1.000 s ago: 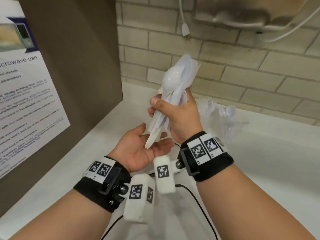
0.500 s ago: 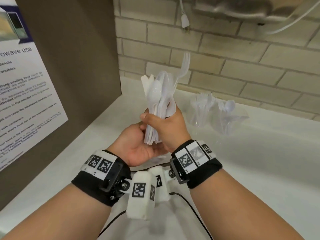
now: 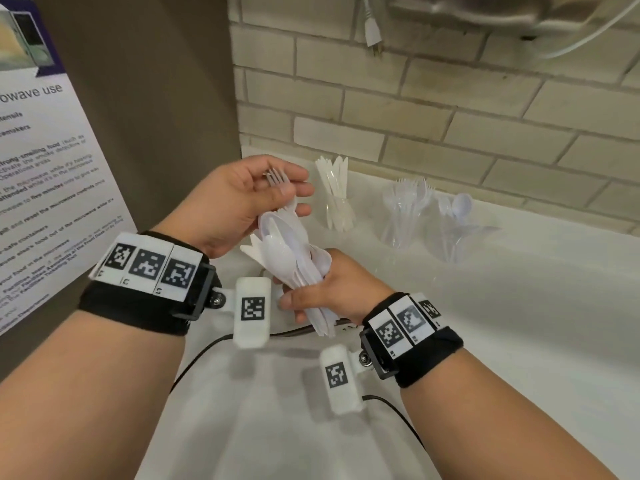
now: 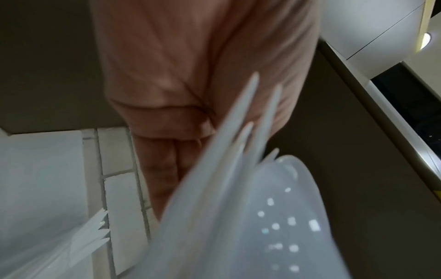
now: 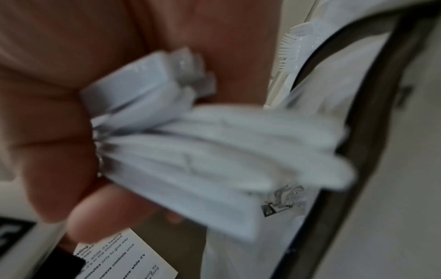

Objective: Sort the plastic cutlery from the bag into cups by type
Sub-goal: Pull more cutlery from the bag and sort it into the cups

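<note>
Cutlery (image 3: 294,268) of white plastic, a mixed bundle of spoons, knives and forks, is held above the white table (image 3: 519,323) in the right hand (image 3: 329,292), whose fingers curl round the handles so that the bowls and blades fan up and to the left. From the right wrist view the handle ends (image 5: 190,151) jut out past the closed fingers (image 5: 54,151), blurred. Left hand (image 3: 235,199) is raised just above the bundle, and its thumb and fingers pinch the head of a single fork (image 3: 277,176), tines pointing up; the fork's lower part disappears into the top of the bundle. Left wrist view shows the fork tines (image 4: 253,105) close against the fingers, with a spoon bowl (image 4: 274,217) large and out of focus below. Three clear cups stand in a row on the table near the brick wall (image 3: 450,98): the cup of knives (image 3: 337,209) nearest the hands, the cup of forks (image 3: 405,216) in the middle, and the cup of spoons (image 3: 453,230) farthest right. A printed microwave notice (image 3: 38,188) hangs on the brown panel at the left.
</note>
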`<move>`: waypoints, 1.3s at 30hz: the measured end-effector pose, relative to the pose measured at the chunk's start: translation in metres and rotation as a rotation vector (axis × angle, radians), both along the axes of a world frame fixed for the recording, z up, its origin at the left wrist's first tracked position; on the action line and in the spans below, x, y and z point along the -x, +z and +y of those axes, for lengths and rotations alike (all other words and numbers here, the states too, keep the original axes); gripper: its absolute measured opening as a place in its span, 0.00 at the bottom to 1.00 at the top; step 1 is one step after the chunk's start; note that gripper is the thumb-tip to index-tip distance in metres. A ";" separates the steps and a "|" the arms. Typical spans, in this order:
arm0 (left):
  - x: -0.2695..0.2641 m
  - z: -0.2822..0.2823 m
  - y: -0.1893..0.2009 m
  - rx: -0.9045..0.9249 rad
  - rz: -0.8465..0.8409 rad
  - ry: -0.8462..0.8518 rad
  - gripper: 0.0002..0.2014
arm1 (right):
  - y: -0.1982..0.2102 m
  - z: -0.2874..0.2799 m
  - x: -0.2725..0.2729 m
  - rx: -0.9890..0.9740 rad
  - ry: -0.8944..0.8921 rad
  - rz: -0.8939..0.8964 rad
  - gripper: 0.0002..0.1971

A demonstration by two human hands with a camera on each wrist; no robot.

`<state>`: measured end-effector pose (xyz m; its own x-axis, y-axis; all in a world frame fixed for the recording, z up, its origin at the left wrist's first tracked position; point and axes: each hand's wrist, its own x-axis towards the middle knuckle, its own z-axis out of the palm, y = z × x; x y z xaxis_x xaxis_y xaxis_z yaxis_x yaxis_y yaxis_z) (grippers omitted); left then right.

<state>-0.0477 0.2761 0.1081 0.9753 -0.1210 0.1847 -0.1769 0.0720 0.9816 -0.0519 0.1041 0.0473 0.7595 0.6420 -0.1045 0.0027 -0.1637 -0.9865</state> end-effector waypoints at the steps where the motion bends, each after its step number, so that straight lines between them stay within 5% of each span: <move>1: 0.000 0.001 -0.002 -0.006 0.007 0.025 0.10 | 0.000 -0.001 0.000 -0.002 0.006 0.007 0.12; 10: 0.012 -0.006 -0.013 -0.098 0.102 -0.010 0.18 | 0.009 -0.006 -0.001 -0.176 -0.001 0.091 0.11; 13: 0.011 -0.015 -0.012 0.051 0.117 -0.027 0.16 | 0.011 -0.006 -0.002 -0.177 0.004 0.131 0.07; 15: 0.009 -0.013 -0.014 0.163 0.042 -0.065 0.23 | 0.009 -0.005 -0.002 -0.154 -0.028 0.170 0.04; 17: 0.010 -0.012 -0.017 0.005 -0.064 -0.092 0.29 | 0.008 -0.004 -0.003 -0.155 -0.049 0.175 0.02; 21: 0.009 -0.025 -0.022 -0.306 -0.167 -0.017 0.19 | 0.009 -0.002 -0.007 -0.202 -0.090 0.167 0.09; 25: 0.008 -0.021 -0.027 -0.305 -0.416 0.021 0.39 | 0.012 -0.004 -0.006 -0.164 -0.100 0.148 0.08; 32: 0.008 -0.032 -0.032 -0.452 -0.558 0.177 0.10 | 0.016 0.000 -0.005 -0.170 -0.061 0.082 0.14; 34: 0.004 -0.028 -0.037 -0.324 -0.509 0.101 0.22 | 0.016 0.000 -0.005 -0.165 -0.082 0.074 0.13; 37: 0.005 -0.019 -0.042 0.063 -0.182 -0.057 0.50 | 0.016 -0.002 -0.007 -0.205 -0.117 0.053 0.15; 39: 0.009 -0.019 -0.044 0.044 0.016 -0.246 0.52 | 0.018 -0.001 -0.008 -0.193 -0.091 0.027 0.15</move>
